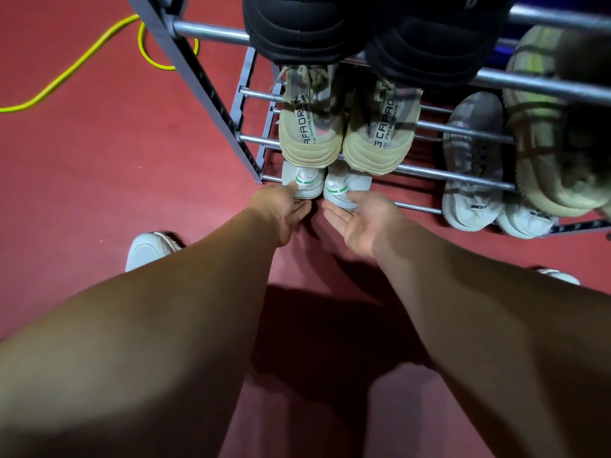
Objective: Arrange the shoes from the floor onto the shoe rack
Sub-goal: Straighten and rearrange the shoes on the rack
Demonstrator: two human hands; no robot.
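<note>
Touching 2 white shoes [304,185] on the shoe rack [429,173] — left hand [284,209], right hand [360,221], fingers [335,211] straight, together

Left grip [281,209] and right grip [360,221] bare; both forearms [158,312] bare, uncovered down to the frame's edge.

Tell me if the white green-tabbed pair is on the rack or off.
On the rack: the white pair sits on the bottom tier, heels at its front edge; left hand and right hand touch the heels.
</note>
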